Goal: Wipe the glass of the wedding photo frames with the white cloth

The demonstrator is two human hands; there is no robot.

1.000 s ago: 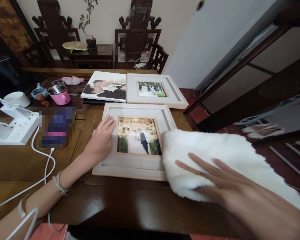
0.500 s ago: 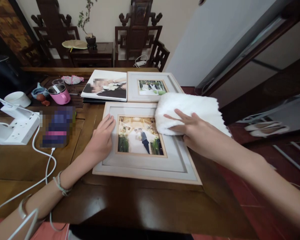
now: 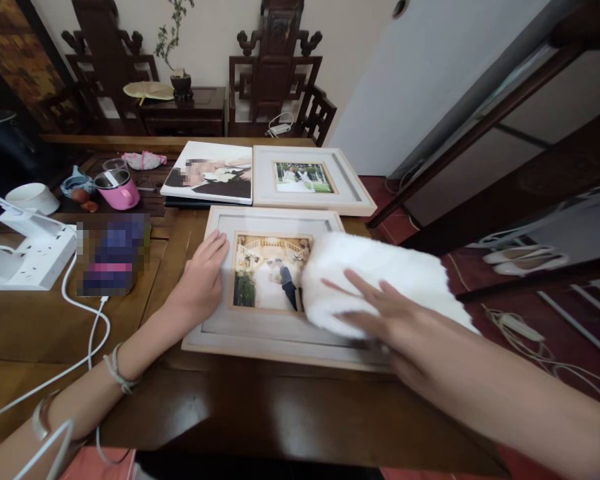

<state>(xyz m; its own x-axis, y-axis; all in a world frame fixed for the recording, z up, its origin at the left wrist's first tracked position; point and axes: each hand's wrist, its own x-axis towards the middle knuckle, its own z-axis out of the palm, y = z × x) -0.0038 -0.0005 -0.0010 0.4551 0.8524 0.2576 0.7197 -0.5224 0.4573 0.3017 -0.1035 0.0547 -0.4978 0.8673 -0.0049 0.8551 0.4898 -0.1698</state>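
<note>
A picture frame (image 3: 275,330) with a pale mat and a photo of a couple lies flat on the wooden table. My left hand (image 3: 205,270) grips its left edge, fingers together over the border; the thumb is hidden. Over the frame's right part a fluffy white cloth (image 3: 380,267) is spread, covering the right side of the photo and hanging past the right edge. My right hand (image 3: 380,313), slightly blurred, has the cloth under its spread fingers and presses it against the frame.
Behind lie a second picture frame (image 3: 350,187) and a white-edged photo panel (image 3: 215,173). To the left are a pink mug (image 3: 117,190), a white power strip (image 3: 43,257), its cable and a blurred-out dark object (image 3: 115,257). White shoes (image 3: 525,260) are on the right.
My right hand and the cloth have moved down the frame toward me, uncovering the second frame's corner and covering the photo's right side. My left hand stays in place.
</note>
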